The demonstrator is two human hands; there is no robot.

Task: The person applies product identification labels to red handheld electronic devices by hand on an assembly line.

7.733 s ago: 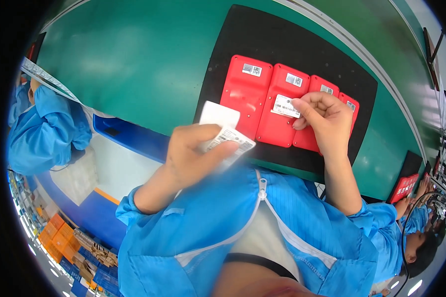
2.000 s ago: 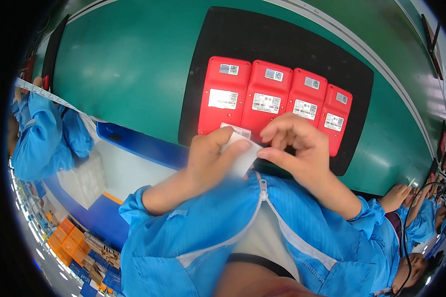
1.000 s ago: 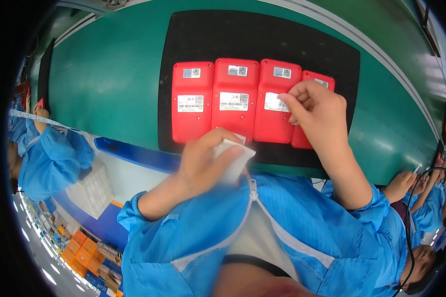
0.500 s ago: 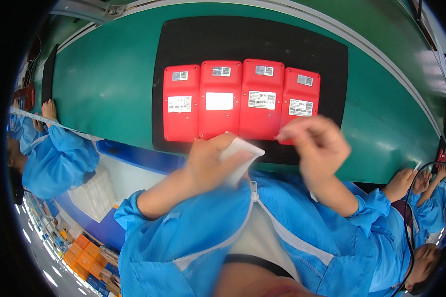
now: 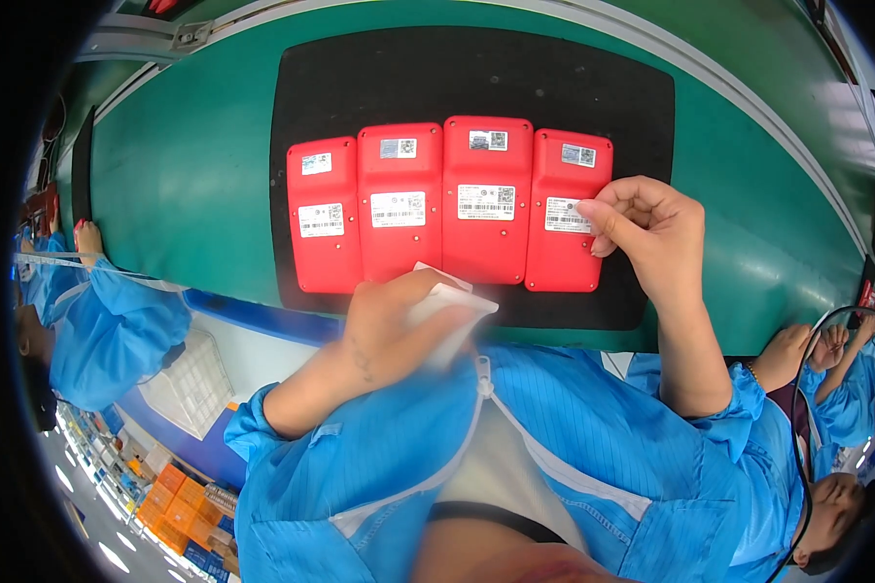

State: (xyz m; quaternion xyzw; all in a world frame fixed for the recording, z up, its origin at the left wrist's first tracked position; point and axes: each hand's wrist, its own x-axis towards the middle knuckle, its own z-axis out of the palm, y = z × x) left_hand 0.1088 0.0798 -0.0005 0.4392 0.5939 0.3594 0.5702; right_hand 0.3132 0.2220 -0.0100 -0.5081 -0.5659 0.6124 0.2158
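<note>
Several red plastic housings lie side by side in a row, each with a white printed label and a smaller silver-white sticker above it. My left hand [image 5: 384, 325] is closed round a folded white sheet [image 5: 447, 321], held just below the row; it is slightly blurred. Over the rightmost red housing [image 5: 560, 262], my right hand [image 5: 659, 228] is closed in a pinch, thumb and forefinger together at the right end of its white label [image 5: 561, 216]. Anything between those fingertips is too small to make out. The leftmost housing [image 5: 326, 267] is beyond my left hand.
Under the housings is a black mat [image 5: 389, 78] on a green worktable [image 5: 185, 175]. A metal rail runs along the far edge. People in blue coats sit at both sides, with a black cable [image 5: 800, 428] at the right. A white crate [image 5: 190, 389] stands at lower left.
My right hand has moved up from the rightmost housing's lower edge to its label. My left hand, still holding the white sheet, has shifted slightly left. The view has shifted a little.
</note>
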